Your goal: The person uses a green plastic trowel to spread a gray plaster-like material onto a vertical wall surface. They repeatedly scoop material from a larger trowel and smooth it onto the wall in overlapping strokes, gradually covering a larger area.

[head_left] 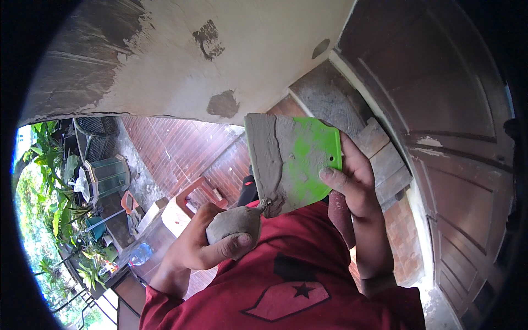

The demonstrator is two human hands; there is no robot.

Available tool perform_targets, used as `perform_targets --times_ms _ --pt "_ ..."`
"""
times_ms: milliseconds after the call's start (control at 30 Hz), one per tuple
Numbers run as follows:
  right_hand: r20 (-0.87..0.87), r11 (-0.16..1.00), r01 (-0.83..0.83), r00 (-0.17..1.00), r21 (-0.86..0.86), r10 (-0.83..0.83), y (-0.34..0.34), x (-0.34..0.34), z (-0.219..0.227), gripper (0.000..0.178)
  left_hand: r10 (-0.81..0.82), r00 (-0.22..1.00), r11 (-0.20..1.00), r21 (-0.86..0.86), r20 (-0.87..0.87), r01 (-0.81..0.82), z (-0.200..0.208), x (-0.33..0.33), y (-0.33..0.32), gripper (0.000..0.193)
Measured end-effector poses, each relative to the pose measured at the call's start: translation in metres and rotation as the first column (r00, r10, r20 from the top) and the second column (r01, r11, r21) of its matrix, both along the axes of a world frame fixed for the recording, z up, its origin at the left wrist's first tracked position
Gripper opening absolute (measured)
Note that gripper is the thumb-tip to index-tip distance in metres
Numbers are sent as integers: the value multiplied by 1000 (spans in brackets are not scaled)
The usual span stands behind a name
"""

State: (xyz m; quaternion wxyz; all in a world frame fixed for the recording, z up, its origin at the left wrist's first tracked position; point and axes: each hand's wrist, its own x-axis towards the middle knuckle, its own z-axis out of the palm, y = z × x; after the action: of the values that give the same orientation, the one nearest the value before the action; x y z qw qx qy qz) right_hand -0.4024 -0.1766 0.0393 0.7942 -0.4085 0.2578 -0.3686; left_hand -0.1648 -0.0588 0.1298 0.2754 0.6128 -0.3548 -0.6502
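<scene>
Gripping a rounded, cement-grey object (235,226) below the frame's centre with curled fingers of the left hand (192,242), and clasping a flat, paste-smeared green plastic board (302,159) mid-frame, right hand (360,179) thumb-on-top.

Right hand (360,179) holds green board (330,144), thumb on top. Grey paste (263,151) thick along board's left side, smeared thinner toward right. Left hand (187,247) grips grey-coated tool (234,223), its narrow end touching board's near left corner. Dark red strip (340,220) just nearer than right hand. Far: pale wall (170,71), dark patches. Right: brown door (429,71). Left: plants (60,214), clear bottle (141,254).
</scene>
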Motion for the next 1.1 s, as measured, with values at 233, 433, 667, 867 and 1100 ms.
perform_targets --times_ms 233,433,667,867,1100 --pt "0 997 38 999 64 -38 3 -3 7 60 129 991 944 301 35 -133 3 -1 6 74" --pt "31 995 41 999 91 -44 9 1 11 60 101 995 992 75 -15 -99 -8 9 13 48" --pt "52 998 22 998 67 -25 10 2 15 61 141 988 967 204 68 -152 0 13 8 67" --pt "34 997 11 999 73 -13 10 1 17 60 103 985 972 198 137 -129 2 18 -1 77" --pt "10 998 -23 1000 58 22 10 0 19 58 208 970 973 76 129 -218 4 21 -1 56"
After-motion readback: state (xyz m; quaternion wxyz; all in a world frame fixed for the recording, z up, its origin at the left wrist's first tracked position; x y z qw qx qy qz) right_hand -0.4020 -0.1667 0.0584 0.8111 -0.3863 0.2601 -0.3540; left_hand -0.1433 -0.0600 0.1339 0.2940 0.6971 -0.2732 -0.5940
